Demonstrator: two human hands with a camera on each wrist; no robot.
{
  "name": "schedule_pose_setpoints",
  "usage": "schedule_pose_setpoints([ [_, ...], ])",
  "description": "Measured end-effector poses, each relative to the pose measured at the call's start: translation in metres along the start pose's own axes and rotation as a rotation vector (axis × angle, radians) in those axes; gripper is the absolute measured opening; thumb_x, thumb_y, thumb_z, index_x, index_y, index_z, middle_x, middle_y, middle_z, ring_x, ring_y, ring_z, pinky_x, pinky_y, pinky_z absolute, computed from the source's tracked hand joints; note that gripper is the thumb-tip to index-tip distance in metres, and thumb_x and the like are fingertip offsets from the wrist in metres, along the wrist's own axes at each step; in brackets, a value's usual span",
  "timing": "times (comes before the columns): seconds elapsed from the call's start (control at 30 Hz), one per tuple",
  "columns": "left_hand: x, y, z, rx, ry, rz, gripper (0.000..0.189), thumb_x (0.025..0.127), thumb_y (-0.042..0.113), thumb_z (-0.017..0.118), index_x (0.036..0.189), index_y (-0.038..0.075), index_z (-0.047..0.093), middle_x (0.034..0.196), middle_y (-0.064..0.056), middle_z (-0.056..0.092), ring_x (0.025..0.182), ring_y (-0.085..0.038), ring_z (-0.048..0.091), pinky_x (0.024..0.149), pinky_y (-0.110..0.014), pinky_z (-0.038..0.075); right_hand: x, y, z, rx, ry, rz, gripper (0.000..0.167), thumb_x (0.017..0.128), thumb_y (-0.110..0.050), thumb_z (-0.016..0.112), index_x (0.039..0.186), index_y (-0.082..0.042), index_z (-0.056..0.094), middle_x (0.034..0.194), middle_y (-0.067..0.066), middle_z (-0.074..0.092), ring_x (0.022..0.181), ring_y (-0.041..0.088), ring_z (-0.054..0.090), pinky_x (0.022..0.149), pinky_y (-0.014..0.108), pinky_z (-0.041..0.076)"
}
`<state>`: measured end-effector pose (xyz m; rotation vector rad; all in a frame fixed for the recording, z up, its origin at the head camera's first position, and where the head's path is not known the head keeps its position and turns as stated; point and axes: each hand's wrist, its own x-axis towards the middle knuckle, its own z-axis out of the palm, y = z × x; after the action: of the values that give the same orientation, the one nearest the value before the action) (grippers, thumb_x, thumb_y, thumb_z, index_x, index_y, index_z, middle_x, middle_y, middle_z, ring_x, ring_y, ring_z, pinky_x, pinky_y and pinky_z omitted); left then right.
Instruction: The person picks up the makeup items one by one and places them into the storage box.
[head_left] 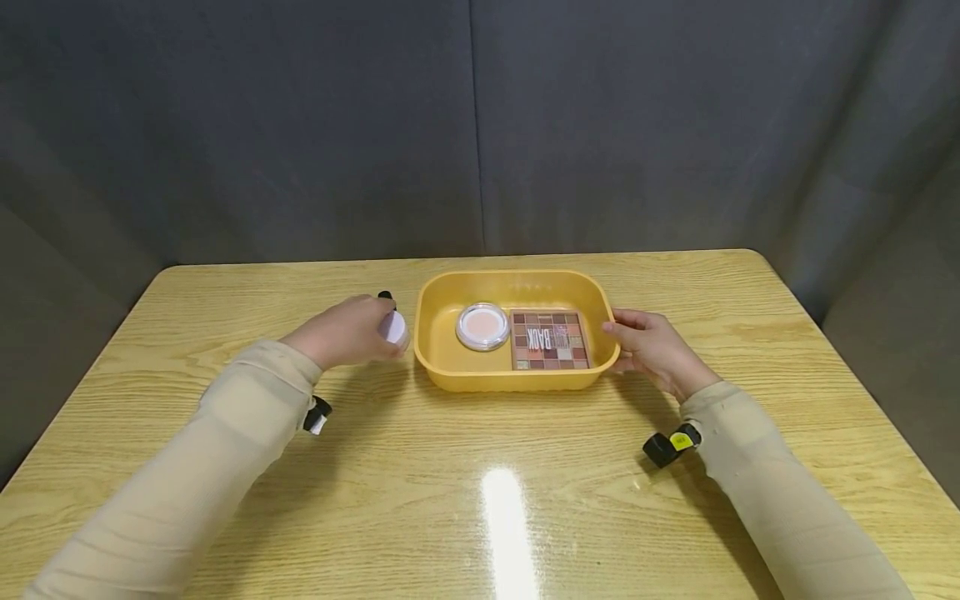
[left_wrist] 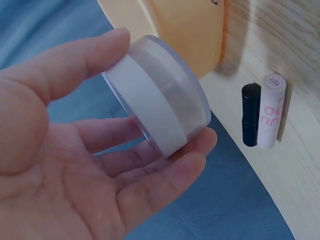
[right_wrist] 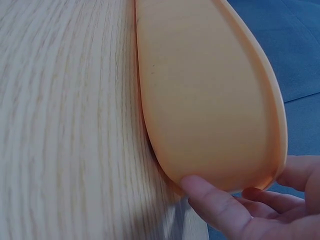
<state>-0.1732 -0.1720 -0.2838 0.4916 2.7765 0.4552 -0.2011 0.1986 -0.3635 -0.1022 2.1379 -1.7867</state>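
In the left wrist view, my left hand grips a round white cosmetic jar with a clear outer part, thumb on one side and fingers on the other. The head view has that jar just left of a yellow plastic bin. My right hand holds the bin's right end, thumb at the rim and fingers along the outer wall. Inside the bin lie a round clear-rimmed compact and, to its right, a square eyeshadow palette.
A black tube and a pale pink tube lie side by side on the wooden table, left of the bin. Grey curtain hangs behind the table's far edge. Light glares off the table's front middle.
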Motion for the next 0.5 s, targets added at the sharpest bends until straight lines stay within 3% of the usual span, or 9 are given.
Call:
schedule_pose_setpoints([
  [0.17, 0.0029, 0.0013, -0.0002, 0.006, -0.014, 0.062, 0.053, 0.084, 0.014, 0.07, 0.126, -0.014, 0.052, 0.11, -0.023, 0.062, 0.097, -0.032, 0.057, 0.089, -0.044, 0.047, -0.0005, -0.0004, -0.0003, -0.006, -0.006, -0.005, 0.053, 0.104, -0.014, 0.042, 0.147, 0.013, 0.023, 0.142, 0.037, 0.034, 0.102, 0.022, 0.06, 0.078, 0.032, 0.056],
  [0.4, 0.0087, 0.0042, -0.0023, -0.042, -0.051, 0.173, 0.029, 0.081, 0.008, 0.068, 0.107, -0.004, 0.062, 0.091, -0.009, 0.062, 0.084, -0.024, 0.054, 0.081, -0.039, 0.046, 0.0002, -0.0003, 0.0, -0.005, -0.005, -0.004, 0.053, 0.104, -0.014, 0.042, 0.147, 0.013, 0.024, 0.141, 0.037, 0.034, 0.102, 0.022, 0.059, 0.078, 0.033, 0.056],
  [0.5, 0.0102, 0.0075, -0.0035, -0.038, -0.06, 0.206, 0.028, 0.081, 0.007, 0.069, 0.106, -0.003, 0.062, 0.091, -0.008, 0.062, 0.085, -0.024, 0.054, 0.082, -0.039, 0.046, 0.0002, -0.0005, 0.0001, -0.009, -0.003, 0.001, 0.054, 0.104, -0.014, 0.042, 0.147, 0.013, 0.024, 0.141, 0.037, 0.035, 0.102, 0.021, 0.059, 0.078, 0.032, 0.056],
])
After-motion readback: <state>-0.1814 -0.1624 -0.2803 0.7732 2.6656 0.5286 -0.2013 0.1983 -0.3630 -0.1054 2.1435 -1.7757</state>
